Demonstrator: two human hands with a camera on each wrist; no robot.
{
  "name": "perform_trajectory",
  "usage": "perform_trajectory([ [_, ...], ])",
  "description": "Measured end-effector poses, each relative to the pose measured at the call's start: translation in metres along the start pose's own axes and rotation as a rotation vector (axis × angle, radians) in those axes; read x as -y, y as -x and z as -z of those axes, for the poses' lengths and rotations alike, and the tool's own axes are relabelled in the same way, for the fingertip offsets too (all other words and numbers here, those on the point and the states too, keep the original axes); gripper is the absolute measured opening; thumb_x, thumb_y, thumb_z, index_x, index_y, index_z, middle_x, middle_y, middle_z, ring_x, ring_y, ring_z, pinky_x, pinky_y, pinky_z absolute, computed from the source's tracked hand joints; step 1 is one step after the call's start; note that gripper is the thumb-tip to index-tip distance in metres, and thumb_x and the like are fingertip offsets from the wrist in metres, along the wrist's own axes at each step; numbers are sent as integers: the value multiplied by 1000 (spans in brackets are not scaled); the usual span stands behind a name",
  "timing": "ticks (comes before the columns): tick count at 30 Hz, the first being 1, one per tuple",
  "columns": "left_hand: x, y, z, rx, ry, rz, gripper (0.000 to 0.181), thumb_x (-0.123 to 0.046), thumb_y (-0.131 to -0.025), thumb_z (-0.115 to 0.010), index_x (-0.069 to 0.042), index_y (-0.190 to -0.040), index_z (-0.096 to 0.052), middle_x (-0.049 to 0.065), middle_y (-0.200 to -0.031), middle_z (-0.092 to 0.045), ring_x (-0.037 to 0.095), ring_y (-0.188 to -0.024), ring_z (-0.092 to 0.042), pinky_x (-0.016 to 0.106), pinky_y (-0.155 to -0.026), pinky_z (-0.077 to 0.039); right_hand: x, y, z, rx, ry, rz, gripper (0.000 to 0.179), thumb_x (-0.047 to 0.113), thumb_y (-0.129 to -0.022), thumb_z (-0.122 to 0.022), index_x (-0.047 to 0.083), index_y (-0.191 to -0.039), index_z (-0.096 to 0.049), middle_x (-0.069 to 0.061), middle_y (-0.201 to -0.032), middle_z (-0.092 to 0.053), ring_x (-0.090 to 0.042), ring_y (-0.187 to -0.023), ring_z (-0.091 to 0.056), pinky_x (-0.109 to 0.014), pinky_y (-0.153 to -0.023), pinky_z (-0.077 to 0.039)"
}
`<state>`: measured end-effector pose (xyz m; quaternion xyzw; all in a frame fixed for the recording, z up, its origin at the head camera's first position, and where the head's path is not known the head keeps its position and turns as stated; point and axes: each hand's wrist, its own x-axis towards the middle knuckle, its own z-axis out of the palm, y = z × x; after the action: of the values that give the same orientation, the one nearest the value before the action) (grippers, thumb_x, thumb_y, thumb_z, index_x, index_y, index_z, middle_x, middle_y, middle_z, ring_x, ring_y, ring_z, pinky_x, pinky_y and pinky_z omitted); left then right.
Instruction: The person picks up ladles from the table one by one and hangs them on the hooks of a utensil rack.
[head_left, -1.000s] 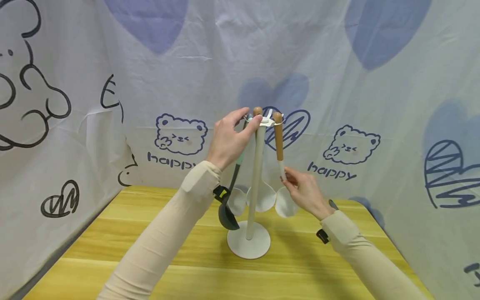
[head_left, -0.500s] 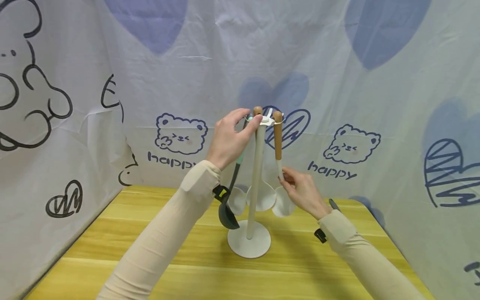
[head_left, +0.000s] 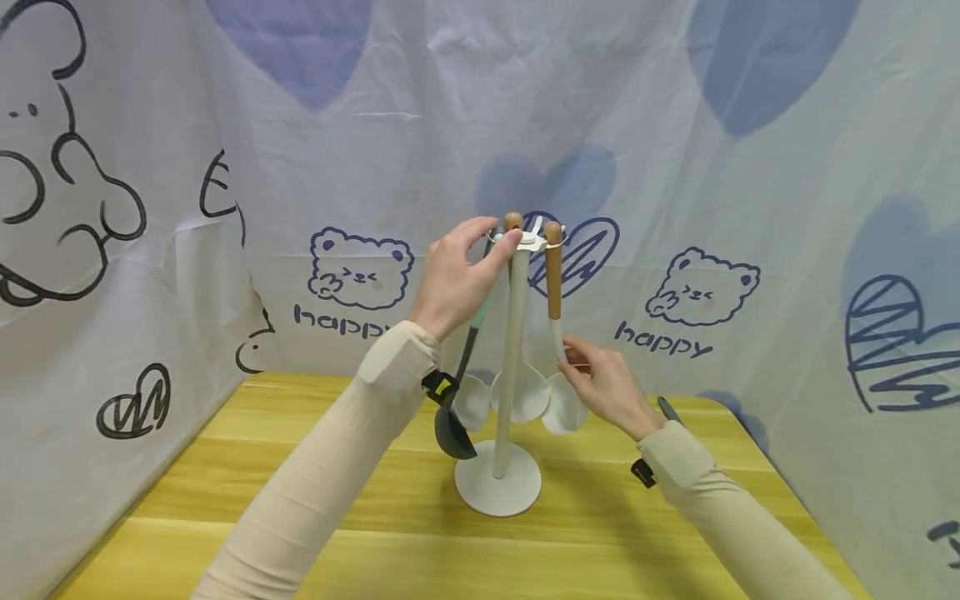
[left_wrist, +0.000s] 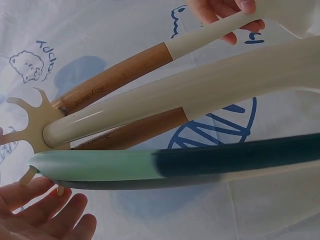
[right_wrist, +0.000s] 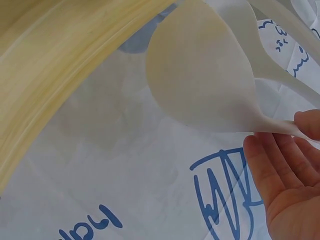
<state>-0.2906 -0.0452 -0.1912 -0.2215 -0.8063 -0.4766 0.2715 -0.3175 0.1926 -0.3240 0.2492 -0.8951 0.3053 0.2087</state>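
Note:
A white utensil stand (head_left: 512, 358) rises from a round base on the table. My left hand (head_left: 459, 271) holds its hooked top (left_wrist: 42, 122), thumb over the hub and fingers by the prongs. My right hand (head_left: 609, 383) pinches the white neck of a spoon (right_wrist: 200, 70) with a brown handle (head_left: 552, 279); the handle's top sits at a right-hand prong. Another brown-handled utensil (left_wrist: 145, 130) with a wide white head (head_left: 522, 393) hangs behind the pole. A dark ladle (head_left: 452, 433) with a mint-green handle (left_wrist: 100, 165) hangs at left, beside a further white head (head_left: 472, 404).
The stand's round base (head_left: 498, 492) rests on a yellow wood-grain table (head_left: 337, 533). A dark utensil tip (head_left: 666, 408) shows behind my right wrist. A printed white cloth (head_left: 420, 150) hangs close behind and at both sides.
The spoon in my right hand has swung slightly left, towards the pole, and hangs nearer to upright. My left hand stays at the stand's top.

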Motion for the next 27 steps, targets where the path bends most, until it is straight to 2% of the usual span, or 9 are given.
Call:
perform_trajectory([
  [5,1,0,1,9,-2,4,57,-51,-96,-56,-15,-140,-54,4,-148,-50,20,-139,-44,42,-114,-39,-1,2,0,7,-7,-1,40,7,-96,-61,4,-135,-56,-17,-114,-71,-29,-99,-70,-42,-87,-59],
  [10,3,1,0,6,6,-15,56,-49,-97,-55,-16,-142,-52,4,-148,-49,19,-135,-47,38,-110,-44,-2,4,1,8,-12,7,37,9,-97,-61,3,-133,-57,-18,-116,-70,-31,-100,-70,-43,-87,-59],
  [14,4,2,-1,-11,30,-35,54,-46,-98,-55,-16,-143,-51,4,-148,-49,18,-133,-48,35,-107,-46,-5,6,4,7,-3,4,37,15,-98,-60,4,-133,-58,-18,-119,-69,-32,-103,-69,-45,-88,-58],
  [19,6,4,-2,-38,62,-37,54,-44,-98,-55,-16,-144,-50,5,-147,-50,21,-130,-51,37,-104,-48,-12,10,8,18,1,-17,37,21,-101,-57,4,-134,-58,-19,-124,-66,-35,-109,-66,-49,-91,-56],
  [27,9,8,-1,-58,105,-57,53,-40,-99,-55,-14,-145,-48,9,-147,-50,23,-131,-52,37,-103,-49,-23,16,16,13,21,-51,39,23,-102,-53,2,-135,-56,-18,-130,-63,-34,-115,-63,-49,-95,-54],
])
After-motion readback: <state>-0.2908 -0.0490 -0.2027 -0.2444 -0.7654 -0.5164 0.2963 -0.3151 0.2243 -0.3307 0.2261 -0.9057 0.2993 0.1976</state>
